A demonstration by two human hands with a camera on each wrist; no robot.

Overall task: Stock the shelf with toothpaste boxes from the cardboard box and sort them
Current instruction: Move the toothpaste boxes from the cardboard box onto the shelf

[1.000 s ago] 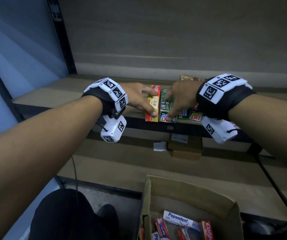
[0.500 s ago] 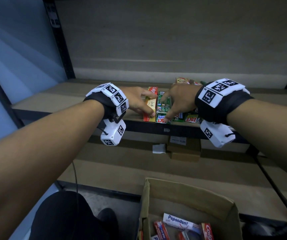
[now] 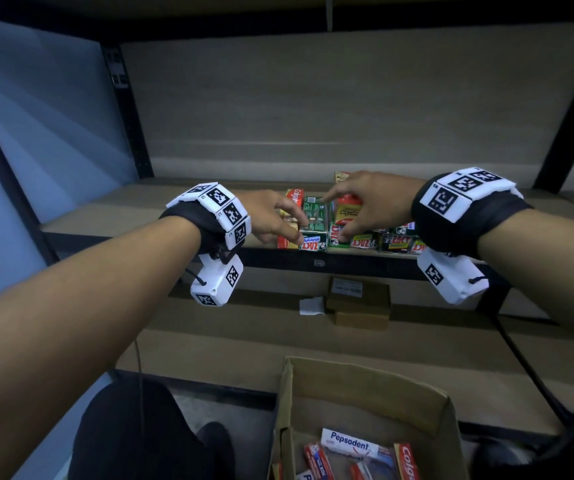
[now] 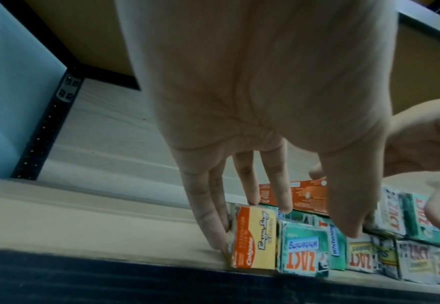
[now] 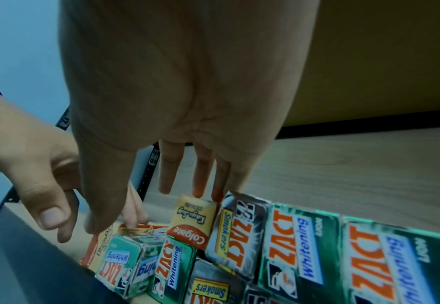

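Toothpaste boxes lie in a row at the front edge of the wooden shelf (image 3: pixel 133 209). My left hand (image 3: pixel 292 226) reaches down with straight fingers. Its little finger presses the left side of a red-and-yellow Colgate box (image 4: pixel 255 236), and its thumb rests over the green ZACT Whitening box (image 4: pixel 304 253) beside it. My right hand (image 3: pixel 337 218) is spread flat over the ZACT stack; its fingertips touch a second Colgate box (image 5: pixel 192 220) lying on top. Neither hand grips anything. The cardboard box (image 3: pixel 365 379) stands below, with Pepsodent (image 3: pixel 349 445) and Colgate boxes inside.
More ZACT boxes (image 5: pixel 299 251) fill the shelf front to the right. The shelf's left part and back are bare wood. A black upright (image 3: pixel 129 116) stands at the left. On the lower shelf lie a small brown carton (image 3: pixel 358 303) and a white scrap (image 3: pixel 311 304).
My right hand has shifted right, off the front of the green box and onto the stack. My left thumb has come onto the green ZACT box. The view has tilted up.
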